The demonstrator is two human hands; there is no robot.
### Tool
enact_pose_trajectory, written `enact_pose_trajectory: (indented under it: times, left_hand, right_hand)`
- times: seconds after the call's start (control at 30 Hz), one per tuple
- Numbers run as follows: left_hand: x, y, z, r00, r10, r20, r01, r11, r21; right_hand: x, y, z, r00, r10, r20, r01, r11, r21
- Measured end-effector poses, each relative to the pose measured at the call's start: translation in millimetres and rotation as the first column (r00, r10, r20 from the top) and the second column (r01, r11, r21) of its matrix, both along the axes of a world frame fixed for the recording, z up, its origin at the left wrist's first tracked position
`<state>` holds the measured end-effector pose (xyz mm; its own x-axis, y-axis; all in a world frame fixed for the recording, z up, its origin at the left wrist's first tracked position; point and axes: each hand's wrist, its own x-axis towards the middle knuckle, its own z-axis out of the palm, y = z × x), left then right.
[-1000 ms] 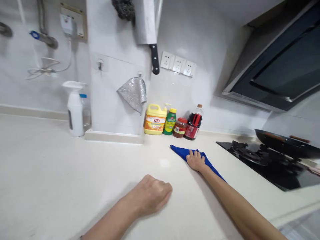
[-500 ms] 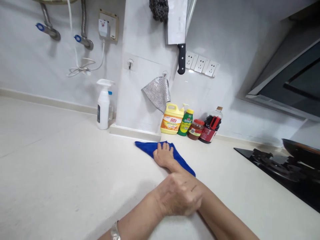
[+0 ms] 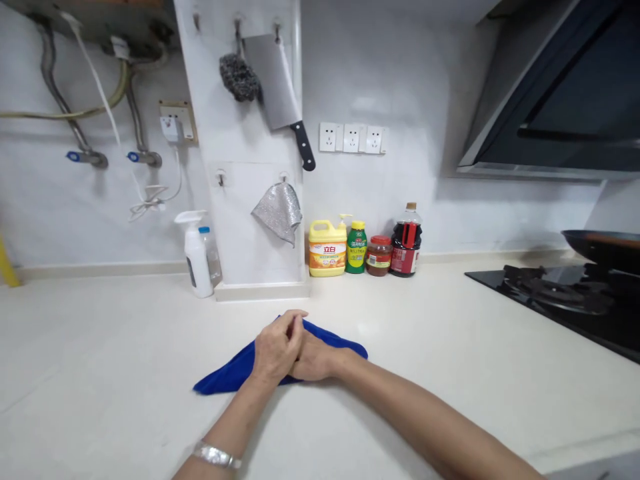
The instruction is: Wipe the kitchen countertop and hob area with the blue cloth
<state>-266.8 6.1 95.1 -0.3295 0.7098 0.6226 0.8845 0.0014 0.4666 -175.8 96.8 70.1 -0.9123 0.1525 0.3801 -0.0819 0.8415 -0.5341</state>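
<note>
A blue cloth (image 3: pixel 227 375) lies folded on the white countertop (image 3: pixel 400 407), a long corner pointing left and another reaching right. Both hands meet over its middle. My left hand (image 3: pixel 275 350), with a silver bracelet at the wrist, is closed, its fingers bent over toward the right and its thumb against them. Whatever it grips is hidden. My right hand (image 3: pixel 316 358) rests on the cloth, touching the left one; its fingers are covered by the left hand.
Along the wall stand a yellow detergent jug (image 3: pixel 327 250), a green bottle (image 3: pixel 357 248), a red-lidded jar (image 3: pixel 379 256) and a dark sauce bottle (image 3: pixel 406 243). A white spray bottle (image 3: pixel 198 260) is left of the pillar. A cleaver (image 3: pixel 275 83) hangs above; a gas stove (image 3: pixel 555 293) is at right.
My right hand has drawn back from the wall with the cloth, which now lies closer. My left hand has moved from above the right forearm to beside the right hand. The view has shifted.
</note>
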Motion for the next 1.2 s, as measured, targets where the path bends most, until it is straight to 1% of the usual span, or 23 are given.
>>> enact_pose_trajectory:
  times: [0.03,0.07,0.1,0.13,0.2,0.23,0.27,0.3,0.33,0.4,0.5,0.57,0.63,0.7,0.8,0.83,0.9,0.97,1.07,1.13,1.2]
  left_hand:
    - [-2.9,0.0,0.9,0.999,0.035,0.019,-0.035,0.999,-0.015]
    - [-5.2,0.2,0.9,0.997,0.067,0.025,-0.066,0.997,-0.034]
    - [-6.9,0.6,-0.1,0.996,0.089,0.019,-0.088,0.995,-0.050]
    - [-8.3,1.3,-2.3,0.996,0.094,-0.001,-0.094,0.994,-0.062]
    - [-9.9,3.7,-9.4,0.996,0.062,-0.064,-0.068,0.993,-0.097]
    - [-10.4,5.4,-13.8,0.995,0.038,-0.093,-0.051,0.988,-0.144]
    - [-10.7,7.3,-18.2,0.993,0.018,-0.116,-0.043,0.977,-0.211]
    - [-10.8,9.4,-22.0,0.991,0.005,-0.133,-0.044,0.957,-0.287]
    - [-10.7,11.5,-24.8,0.989,-0.002,-0.148,-0.053,0.930,-0.364]
    - [-9.4,15.3,-27.0,0.981,-0.016,-0.193,-0.081,0.871,-0.485]
    - [-1.9,15.1,-22.8,0.963,-0.013,-0.268,-0.157,0.781,-0.604]
    - [9.0,6.2,-18.0,0.950,0.006,-0.312,-0.221,0.720,-0.658]
    - [25.0,-11.0,-13.8,0.939,0.001,-0.344,-0.253,0.678,-0.690]
    - [43.9,-33.4,-11.1,0.935,-0.035,-0.352,-0.241,0.666,-0.706]
    - [65.6,-63.2,-9.4,0.939,-0.122,-0.321,-0.160,0.673,-0.722]
    - [67.9,-69.4,-9.1,0.940,-0.151,-0.305,-0.127,0.675,-0.726]
    - [62.3,-74.3,-8.8,0.940,-0.194,-0.281,-0.077,0.681,-0.728]
    - [45.4,-69.9,-9.9,0.941,-0.191,-0.280,-0.071,0.696,-0.715]
    - [13.2,-50.9,-13.8,0.949,-0.115,-0.292,-0.126,0.712,-0.690]
    - [-4.0,-33.7,-15.6,0.953,-0.044,-0.300,-0.183,0.705,-0.685]
    - [-15.4,-15.0,-15.9,0.949,0.013,-0.316,-0.239,0.684,-0.689]
  right_hand:
    - [15.4,8.7,2.2,1.000,0.016,-0.017,-0.017,0.999,-0.027]
    - [32.8,18.8,2.6,0.999,0.004,-0.033,-0.006,0.998,-0.065]
    - [51.5,30.0,1.1,0.993,-0.102,-0.065,0.095,0.990,-0.104]
    - [70.5,41.8,-2.2,0.970,-0.231,-0.077,0.217,0.964,-0.157]
    - [105.3,64.7,-12.2,0.881,-0.468,-0.070,0.436,0.859,-0.268]
    - [119.3,74.6,-17.5,0.844,-0.528,-0.095,0.477,0.819,-0.318]
    - [130.3,82.7,-22.0,0.819,-0.562,-0.113,0.490,0.789,-0.371]
    - [138.4,89.1,-25.2,0.811,-0.571,-0.124,0.483,0.775,-0.409]
    - [143.8,93.6,-26.6,0.818,-0.560,-0.129,0.464,0.776,-0.428]
    - [149.5,98.7,-24.6,0.848,-0.518,-0.117,0.431,0.800,-0.416]
    - [153.5,101.1,-16.6,0.875,-0.471,-0.114,0.399,0.833,-0.382]
    - [156.2,101.7,-13.7,0.885,-0.449,-0.121,0.372,0.840,-0.396]
    - [158.3,102.5,-14.2,0.896,-0.425,-0.127,0.344,0.845,-0.409]
    - [158.7,103.8,-17.0,0.901,-0.413,-0.135,0.328,0.850,-0.413]
    - [156.8,104.8,-22.2,0.901,-0.413,-0.130,0.342,0.863,-0.371]
    - [156.1,104.4,-23.6,0.901,-0.416,-0.125,0.353,0.869,-0.345]
    - [155.1,102.2,-25.2,0.895,-0.429,-0.118,0.381,0.876,-0.297]
    - [154.7,98.9,-25.6,0.886,-0.446,-0.122,0.407,0.878,-0.254]
    - [154.6,94.8,-25.1,0.888,-0.442,-0.128,0.418,0.891,-0.178]
    - [154.1,94.0,-25.0,0.895,-0.429,-0.125,0.413,0.901,-0.131]
    - [153.1,94.6,-25.4,0.897,-0.426,-0.122,0.415,0.904,-0.101]
